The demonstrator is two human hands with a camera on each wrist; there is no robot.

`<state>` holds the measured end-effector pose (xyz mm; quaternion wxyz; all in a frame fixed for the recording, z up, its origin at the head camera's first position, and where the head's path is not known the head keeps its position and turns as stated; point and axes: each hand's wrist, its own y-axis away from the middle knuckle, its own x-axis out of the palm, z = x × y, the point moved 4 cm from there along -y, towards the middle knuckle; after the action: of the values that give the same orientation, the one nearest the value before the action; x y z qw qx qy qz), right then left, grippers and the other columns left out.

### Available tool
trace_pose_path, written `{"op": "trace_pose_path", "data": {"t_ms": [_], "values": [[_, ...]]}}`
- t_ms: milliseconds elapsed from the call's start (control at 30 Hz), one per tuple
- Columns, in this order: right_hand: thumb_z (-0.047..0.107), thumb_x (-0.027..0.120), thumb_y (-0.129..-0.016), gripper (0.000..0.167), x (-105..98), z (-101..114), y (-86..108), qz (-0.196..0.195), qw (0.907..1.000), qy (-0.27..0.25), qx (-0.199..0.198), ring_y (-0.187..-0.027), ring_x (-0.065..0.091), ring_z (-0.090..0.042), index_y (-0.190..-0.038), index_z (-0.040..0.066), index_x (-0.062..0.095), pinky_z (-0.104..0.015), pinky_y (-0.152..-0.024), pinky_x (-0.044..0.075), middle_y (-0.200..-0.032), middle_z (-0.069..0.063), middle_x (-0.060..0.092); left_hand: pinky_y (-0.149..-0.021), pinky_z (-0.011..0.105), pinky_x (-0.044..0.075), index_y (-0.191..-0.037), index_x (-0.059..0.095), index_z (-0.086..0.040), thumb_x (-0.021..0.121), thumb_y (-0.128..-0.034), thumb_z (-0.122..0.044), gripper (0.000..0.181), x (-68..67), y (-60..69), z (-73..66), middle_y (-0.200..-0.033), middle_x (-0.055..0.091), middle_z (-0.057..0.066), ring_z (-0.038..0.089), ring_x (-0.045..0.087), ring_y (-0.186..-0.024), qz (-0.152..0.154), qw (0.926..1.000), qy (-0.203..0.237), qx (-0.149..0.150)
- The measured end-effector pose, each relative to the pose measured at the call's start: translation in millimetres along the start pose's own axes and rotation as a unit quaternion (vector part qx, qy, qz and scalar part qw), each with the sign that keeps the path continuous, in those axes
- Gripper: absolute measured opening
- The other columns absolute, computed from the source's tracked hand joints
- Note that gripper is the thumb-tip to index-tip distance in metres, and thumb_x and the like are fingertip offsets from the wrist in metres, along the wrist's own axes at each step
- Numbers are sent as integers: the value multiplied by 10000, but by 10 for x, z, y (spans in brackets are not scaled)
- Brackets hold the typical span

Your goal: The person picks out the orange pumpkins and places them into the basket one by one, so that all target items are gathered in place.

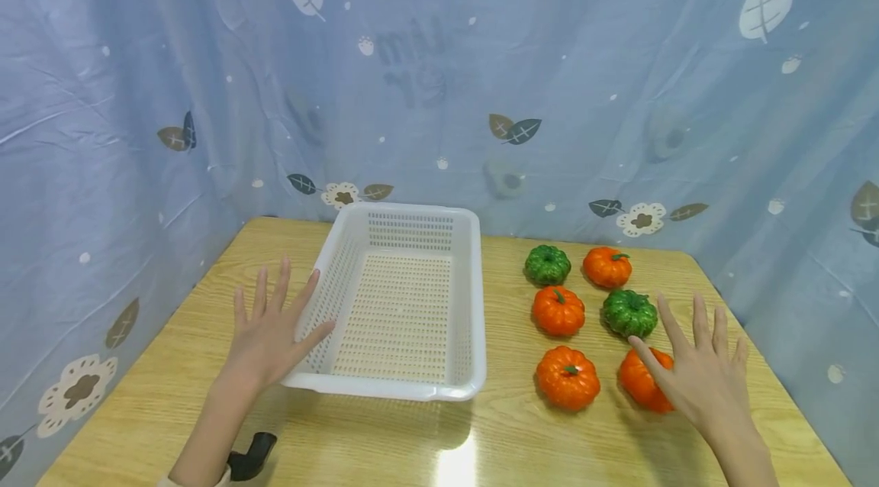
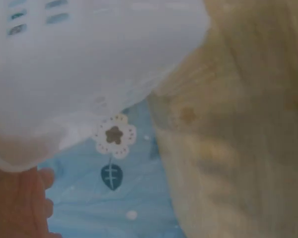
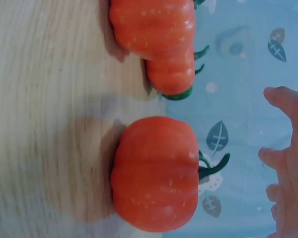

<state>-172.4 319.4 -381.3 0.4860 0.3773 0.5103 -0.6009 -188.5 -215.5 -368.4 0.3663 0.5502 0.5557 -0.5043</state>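
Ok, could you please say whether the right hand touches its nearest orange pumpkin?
Apart: the right wrist view shows blue curtain between the right hand and that pumpkin.

woody table (image 1: 357,433) | white basket (image 1: 384,388) chilling by left hand (image 1: 264,342) | four orange pumpkins (image 1: 568,380) + two green pumpkins (image 1: 629,314) near right hand (image 1: 707,380)

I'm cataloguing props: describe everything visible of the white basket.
The white basket looks plastic: rectangular, round-cornered, with a rim, slotted sides and a perforated base. It stands upright and empty on the table, left of the pumpkins. The spread left hand overlaps its left side in the head view; contact is unclear.
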Motion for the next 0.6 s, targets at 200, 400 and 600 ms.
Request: {"op": "trace_pose_path", "data": {"t_ms": [200, 400, 600], "values": [[558, 443, -953, 808, 15, -52, 101, 103, 9999, -26, 83, -1363, -232, -467, -1550, 245, -2, -733, -996, -141, -1539, -262, -167, -1044, 633, -203, -1552, 140, -258, 407, -933, -628, 770, 36, 151, 73, -1587, -139, 118, 384, -220, -1400, -17, 9998, -172, -17], [533, 452, -961, 800, 54, -41, 214, 106, 9999, -32, -9, -1362, -240, -461, -1552, 232, 5, -734, -998, -135, -1544, -247, -179, -1056, 687, -98, -1548, 181, -246, 422, -941, -606, 745, 60, 220, 118, -1602, -66, 106, 425, -126, -1416, -31, 9999, 1, 131], [523, 454, -965, 785, 92, -16, 238, 174, 9998, -115, -1, -1369, -239, -445, -1556, 180, 66, -740, -1000, -117, -1548, -239, -173, -1044, 679, 218, -1546, 196, -210, 475, -955, -531, 728, 94, 191, 121, -1601, 85, 109, 468, 165, -1396, -155, 9979, 261, 580]]}}
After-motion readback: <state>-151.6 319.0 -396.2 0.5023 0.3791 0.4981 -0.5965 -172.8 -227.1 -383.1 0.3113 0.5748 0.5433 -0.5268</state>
